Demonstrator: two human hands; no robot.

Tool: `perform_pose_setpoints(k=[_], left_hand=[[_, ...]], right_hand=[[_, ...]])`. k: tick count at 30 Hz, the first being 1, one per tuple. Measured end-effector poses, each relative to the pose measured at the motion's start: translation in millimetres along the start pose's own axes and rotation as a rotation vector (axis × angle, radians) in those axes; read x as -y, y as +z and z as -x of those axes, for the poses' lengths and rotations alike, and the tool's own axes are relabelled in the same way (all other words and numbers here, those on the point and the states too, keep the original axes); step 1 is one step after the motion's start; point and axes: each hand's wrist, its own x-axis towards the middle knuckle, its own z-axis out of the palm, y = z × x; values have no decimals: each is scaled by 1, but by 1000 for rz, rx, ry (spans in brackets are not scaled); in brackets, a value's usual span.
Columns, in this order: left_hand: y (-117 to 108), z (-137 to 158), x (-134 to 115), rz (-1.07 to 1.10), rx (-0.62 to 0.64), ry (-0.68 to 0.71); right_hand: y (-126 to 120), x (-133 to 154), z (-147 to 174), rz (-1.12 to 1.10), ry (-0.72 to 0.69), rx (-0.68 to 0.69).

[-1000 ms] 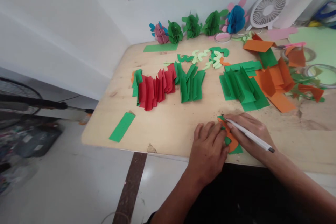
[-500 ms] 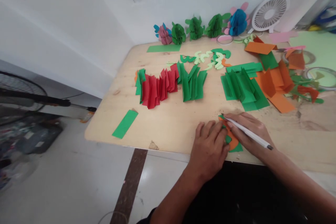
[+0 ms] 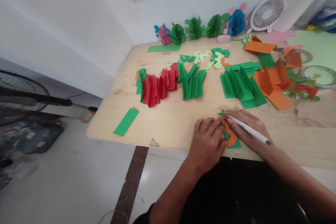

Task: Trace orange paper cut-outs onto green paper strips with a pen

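Hands, two, set just beside each other at the near edge of a wooden table (image 3: 162,126). Left hand (image 3: 206,143): laid palm down, fingers extended forward, over part of an orange cutout (image 3: 232,138) and the green strip (image 3: 237,144) beneath. Right hand (image 3: 254,120): fingers curled, clamped on a white pen (image 3: 247,128). Pen is pointed away and leftward, tip at the strip's far end, butt toward the near right; cutout and strip are likewise slanted lengthwise. One green slip (image 3: 126,122), laid at left. Beyond: red folded papers (image 3: 156,91); green folded papers (image 3: 243,87), set ahead of the right hand; orange papers (image 3: 273,77), scattered alongside. Farther: pale-green shapes (image 3: 203,56). Farthest: paper figures (image 3: 194,28) and white fan (image 3: 267,14), ranged along the wall.
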Motion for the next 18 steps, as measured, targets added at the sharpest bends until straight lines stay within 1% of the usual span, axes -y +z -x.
perform_pose_setpoints(k=[3, 8, 14, 18], left_hand=[[-1, -1, 0, 20, -12, 1], [-1, -2, -1, 30, -12, -9], [-2, -2, -1, 46, -2, -23], [-1, -2, 1, 36, -13, -21]], right_hand=[[-5, 4, 0, 2, 8, 4], [-10, 9, 3, 29, -35, 45], [-7, 5, 7, 11, -44, 14], [-7, 3, 8, 8, -43, 26]])
